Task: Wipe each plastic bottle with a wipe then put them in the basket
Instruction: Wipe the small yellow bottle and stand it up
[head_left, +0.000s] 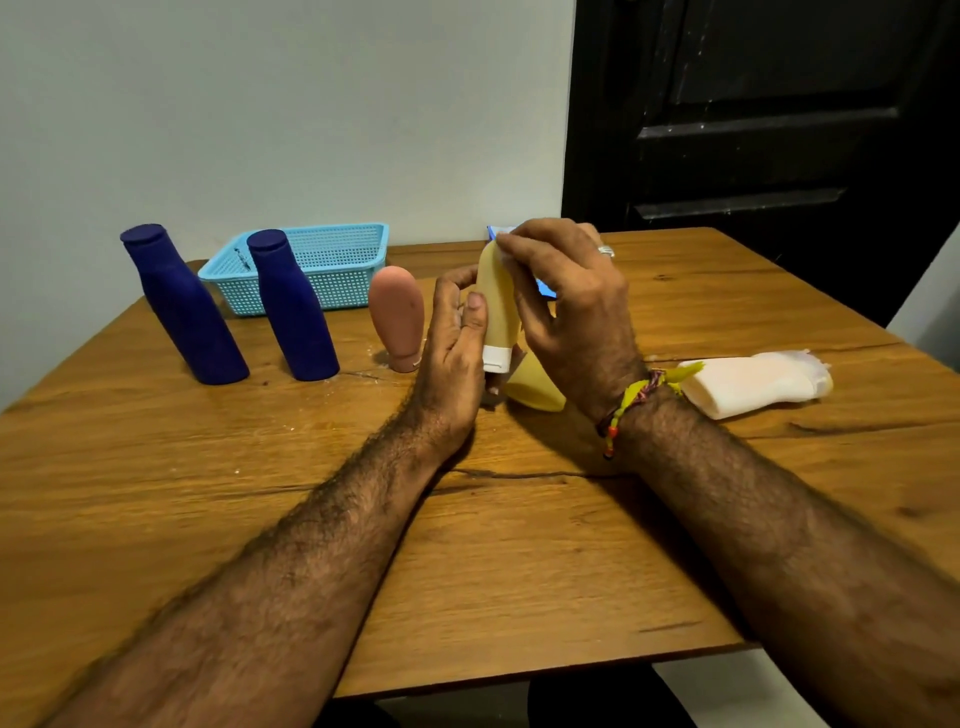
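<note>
The left hand (457, 332) grips the yellow bottle (497, 296) near its white cap, held cap-down above the surface (519, 545); the right hand (566, 296) pinches a white wipe (503, 253) against the bottle's upper end; the wiping step looks to be under way; next the bottle should go to the blue basket (332, 260) far left, past the pink bottle (397, 317) and two blue bottles (291, 306); another yellow bottle (537, 392) lies beneath

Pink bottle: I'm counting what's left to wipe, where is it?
In the head view the pink bottle stands cap-down left of centre, between the nearer blue bottle and the left hand.
</note>
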